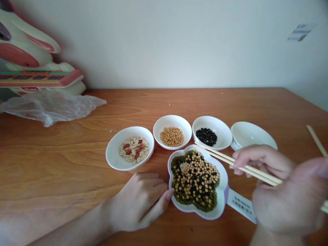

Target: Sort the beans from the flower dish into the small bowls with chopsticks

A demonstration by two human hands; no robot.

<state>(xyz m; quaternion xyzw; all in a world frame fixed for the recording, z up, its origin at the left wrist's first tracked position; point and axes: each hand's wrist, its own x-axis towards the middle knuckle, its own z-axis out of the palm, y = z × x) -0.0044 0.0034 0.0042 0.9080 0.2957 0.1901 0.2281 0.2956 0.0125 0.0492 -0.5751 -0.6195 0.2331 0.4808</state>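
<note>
Right hand (287, 198) fingers pinching chopsticks (230, 160) over flower-shaped dish (222, 201); left hand (138, 201) fingers loosely curled, thumb against its rim

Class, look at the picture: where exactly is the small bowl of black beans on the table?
In the head view, the bowl of black beans sits right of centre, between the bowl of yellow beans and the empty white bowl, just behind the flower-shaped dish.

The wooden table (64, 160) lies bare along its left front and across the far edge behind the bowls. Four small bowls crowd the middle in an arc: peanuts (130, 147), soybeans (172, 131), black beans (212, 132), an empty one (252, 136). A plastic bag (51, 107) blocks the far left corner.
</note>
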